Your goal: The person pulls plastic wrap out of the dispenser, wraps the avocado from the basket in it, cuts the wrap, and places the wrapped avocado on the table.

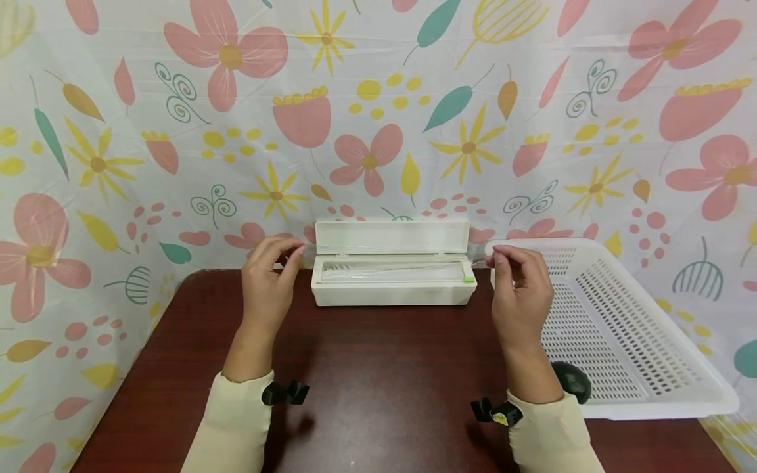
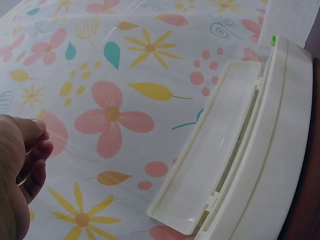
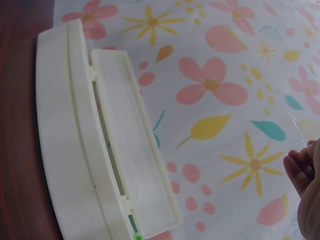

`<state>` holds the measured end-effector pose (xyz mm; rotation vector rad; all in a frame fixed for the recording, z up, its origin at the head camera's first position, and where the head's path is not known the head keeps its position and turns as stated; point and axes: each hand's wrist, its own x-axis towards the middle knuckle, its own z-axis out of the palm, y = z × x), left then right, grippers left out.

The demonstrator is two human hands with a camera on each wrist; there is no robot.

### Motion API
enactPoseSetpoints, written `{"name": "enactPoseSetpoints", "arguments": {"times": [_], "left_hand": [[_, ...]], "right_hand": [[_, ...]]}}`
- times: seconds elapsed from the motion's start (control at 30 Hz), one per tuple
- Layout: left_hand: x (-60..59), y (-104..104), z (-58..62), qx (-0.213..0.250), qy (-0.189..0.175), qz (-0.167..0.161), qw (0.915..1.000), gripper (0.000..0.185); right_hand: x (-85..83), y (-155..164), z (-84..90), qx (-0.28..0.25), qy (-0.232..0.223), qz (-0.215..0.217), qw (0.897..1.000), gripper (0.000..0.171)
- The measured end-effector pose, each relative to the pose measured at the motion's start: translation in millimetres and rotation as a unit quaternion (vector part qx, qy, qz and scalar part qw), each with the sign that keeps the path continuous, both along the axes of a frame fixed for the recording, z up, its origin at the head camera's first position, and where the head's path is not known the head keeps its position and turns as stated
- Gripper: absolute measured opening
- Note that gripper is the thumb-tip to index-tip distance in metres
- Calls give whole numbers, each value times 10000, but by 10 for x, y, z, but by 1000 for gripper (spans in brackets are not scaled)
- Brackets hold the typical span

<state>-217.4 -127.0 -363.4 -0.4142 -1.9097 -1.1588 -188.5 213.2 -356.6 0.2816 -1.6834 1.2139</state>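
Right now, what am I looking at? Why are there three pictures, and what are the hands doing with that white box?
A person wears three cameras: one on the head, one on each wrist. The big picture is the head view, looking down at a dark table. The left hand and right hand each pinch an end of a thin clear film, stretched across an open white dispenser box with its lid up. Beside it sits a white basket. The two small pictures are the wrist views: each shows the box from one side, the flowery cloth and a bit of fingers.
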Motion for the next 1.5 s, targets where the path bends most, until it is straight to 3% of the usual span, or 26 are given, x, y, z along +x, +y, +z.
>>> {"name": "enactPoseSetpoints", "arguments": {"times": [0.47, 0.7, 1.07, 1.5], "left_hand": [[106, -1, 43, 52, 72, -67, 9999, 9], [234, -88, 19, -142, -128, -416, 9990, 10], [489, -255, 2, -767, -801, -698, 9914, 10], [702, -426, -115, -1038, -2004, -1356, 9647, 12]], "right_hand": [[33, 39, -14, -49, 111, 112, 9999, 13], [176, 65, -49, 174, 85, 112, 9997, 11], [434, 140, -146, 771, 57, 234, 9967, 9], [716, 262, -339, 1508, -145, 258, 9881, 21]]}}
